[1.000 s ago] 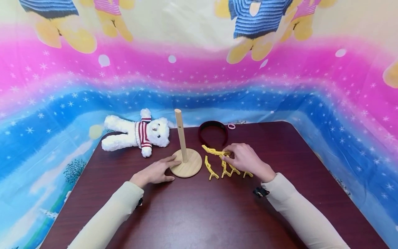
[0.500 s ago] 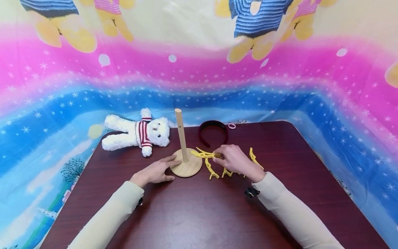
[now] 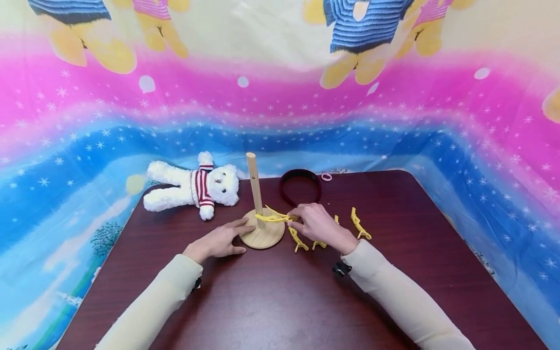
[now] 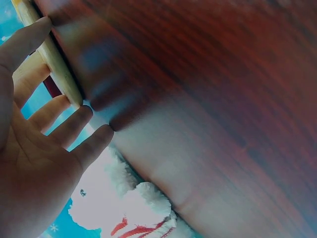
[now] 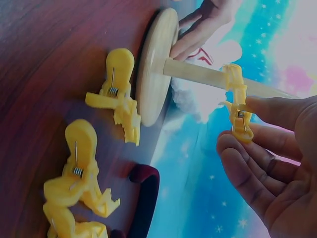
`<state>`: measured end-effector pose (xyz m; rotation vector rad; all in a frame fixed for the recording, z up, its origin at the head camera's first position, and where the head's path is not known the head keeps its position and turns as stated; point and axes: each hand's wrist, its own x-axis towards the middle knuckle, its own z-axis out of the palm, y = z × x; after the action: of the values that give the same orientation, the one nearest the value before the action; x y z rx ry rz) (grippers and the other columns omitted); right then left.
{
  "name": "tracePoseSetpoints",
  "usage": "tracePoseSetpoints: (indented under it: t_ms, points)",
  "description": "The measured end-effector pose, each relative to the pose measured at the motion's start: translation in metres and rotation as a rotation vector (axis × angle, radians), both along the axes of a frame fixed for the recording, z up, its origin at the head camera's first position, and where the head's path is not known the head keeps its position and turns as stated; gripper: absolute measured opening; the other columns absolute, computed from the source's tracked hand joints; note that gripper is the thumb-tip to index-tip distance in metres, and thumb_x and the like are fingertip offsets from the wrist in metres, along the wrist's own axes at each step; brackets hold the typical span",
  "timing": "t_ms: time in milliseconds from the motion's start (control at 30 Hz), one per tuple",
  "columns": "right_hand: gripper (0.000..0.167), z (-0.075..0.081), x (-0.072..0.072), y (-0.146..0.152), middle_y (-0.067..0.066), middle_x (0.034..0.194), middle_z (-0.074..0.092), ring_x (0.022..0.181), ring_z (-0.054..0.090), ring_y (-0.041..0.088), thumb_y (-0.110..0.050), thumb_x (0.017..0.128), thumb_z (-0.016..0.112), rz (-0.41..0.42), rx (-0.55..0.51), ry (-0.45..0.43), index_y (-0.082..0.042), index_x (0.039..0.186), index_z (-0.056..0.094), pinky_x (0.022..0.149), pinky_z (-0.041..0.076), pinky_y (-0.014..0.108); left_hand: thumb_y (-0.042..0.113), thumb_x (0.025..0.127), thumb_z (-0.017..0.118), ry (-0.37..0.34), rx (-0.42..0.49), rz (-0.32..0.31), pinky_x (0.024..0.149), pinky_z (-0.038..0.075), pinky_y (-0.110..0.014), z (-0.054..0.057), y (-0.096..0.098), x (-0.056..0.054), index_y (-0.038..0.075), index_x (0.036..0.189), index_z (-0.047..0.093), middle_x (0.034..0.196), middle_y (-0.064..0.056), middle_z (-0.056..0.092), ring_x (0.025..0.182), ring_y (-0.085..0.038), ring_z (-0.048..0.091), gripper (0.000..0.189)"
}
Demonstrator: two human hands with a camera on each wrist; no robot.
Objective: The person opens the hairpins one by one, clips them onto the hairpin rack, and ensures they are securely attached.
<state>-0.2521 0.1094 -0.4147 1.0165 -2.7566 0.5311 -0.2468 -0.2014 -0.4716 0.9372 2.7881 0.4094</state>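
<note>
In the head view, a pale wooden stand with a round base (image 3: 269,240) and an upright post (image 3: 254,187) is on the table. My left hand (image 3: 220,239) rests beside it, extended fingers touching the base's left edge. In the left wrist view, the fingers (image 4: 72,126) are spread along the rim. My right hand (image 3: 321,224) pinches the tail end of a yellow alligator hair clip (image 5: 237,94) between thumb and fingers. The clip's long arms are spread, and one overlaps the lower post in the head view.
Several more yellow clips (image 3: 360,224) lie right of the stand, some partly behind my right hand. A dark red headband (image 3: 286,192) and a small pink hair tie (image 3: 326,177) are at the back. A white teddy bear (image 3: 175,199) in a striped sweater lies at back left.
My right hand has picked up a yellow clip and carried it left to the post, its arms spreading on the way. The left hand has stayed at the base.
</note>
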Motion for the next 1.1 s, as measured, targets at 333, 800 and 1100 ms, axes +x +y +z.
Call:
tracePoseSetpoints:
  t_ms: [333,800,1100]
  points:
    - [0.023,-0.007,-0.006,-0.017,0.005,0.099,0.076,0.082,0.067,0.016,-0.025,0.094,0.069,-0.003,-0.02,-0.003,-0.013,0.112,0.077,0.075,0.053,0.037,0.032,0.091,0.073,0.0,-0.011,0.003,0.111,0.043,-0.049,-0.001,0.001,0.0,0.021,0.151,0.046,0.163,-0.017,0.029,0.144,-0.036,0.04,0.067]
    - [0.021,-0.015,-0.01,-0.035,0.002,0.087,0.073,0.068,0.057,0.011,-0.024,0.094,0.07,-0.023,-0.054,-0.026,-0.009,0.106,0.077,0.065,0.048,0.029,0.032,0.091,0.072,-0.005,-0.023,0.005,0.111,0.042,-0.051,-0.001,0.003,0.001,0.021,0.151,0.046,0.162,-0.019,0.032,0.143,-0.038,0.041,0.066]
    - [0.024,-0.018,-0.012,-0.037,0.005,0.096,0.076,0.075,0.066,0.014,-0.026,0.093,0.071,-0.036,-0.072,-0.001,-0.009,0.11,0.077,0.071,0.054,0.034,0.029,0.089,0.075,0.023,-0.011,-0.013,0.109,0.043,-0.052,0.001,0.002,0.001,0.018,0.15,0.047,0.162,-0.02,0.031,0.142,-0.04,0.042,0.068]
